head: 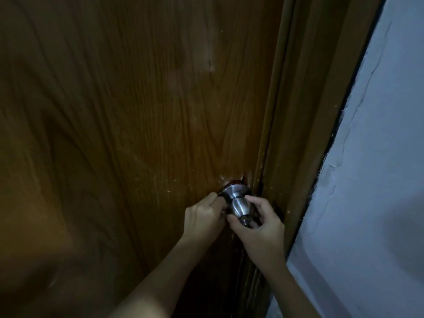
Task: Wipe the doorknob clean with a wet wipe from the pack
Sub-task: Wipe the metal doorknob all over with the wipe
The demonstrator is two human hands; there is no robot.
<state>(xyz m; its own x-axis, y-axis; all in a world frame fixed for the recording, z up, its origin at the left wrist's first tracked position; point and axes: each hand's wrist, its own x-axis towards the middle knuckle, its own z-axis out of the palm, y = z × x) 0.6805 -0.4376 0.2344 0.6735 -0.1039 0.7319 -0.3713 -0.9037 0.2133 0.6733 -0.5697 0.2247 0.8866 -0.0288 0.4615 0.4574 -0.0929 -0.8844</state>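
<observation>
Both bare forearms reach up from the bottom of the view to a metal doorknob (239, 206) on a wooden door (137, 111). The right hand (259, 222) curls round the knob's outer end: its thumb lies across the near underside and its forefinger hooks over the far side, so this grip is clamped on the doorknob. The left hand (204, 216) sits just left of that grip, its fingers bent in toward the knob's narrow neck and round base plate. Whether they pinch anything there, I cannot tell, as the fingertips are hidden and the light is dim. No wipe can be made out in either hand.

The door is brown with a strong grain, scuffed and flecked pale around the base plate above the grip. Just right of the grip runs the wooden door frame (305, 134), and beyond it a pale painted wall (378, 180) with a long crack.
</observation>
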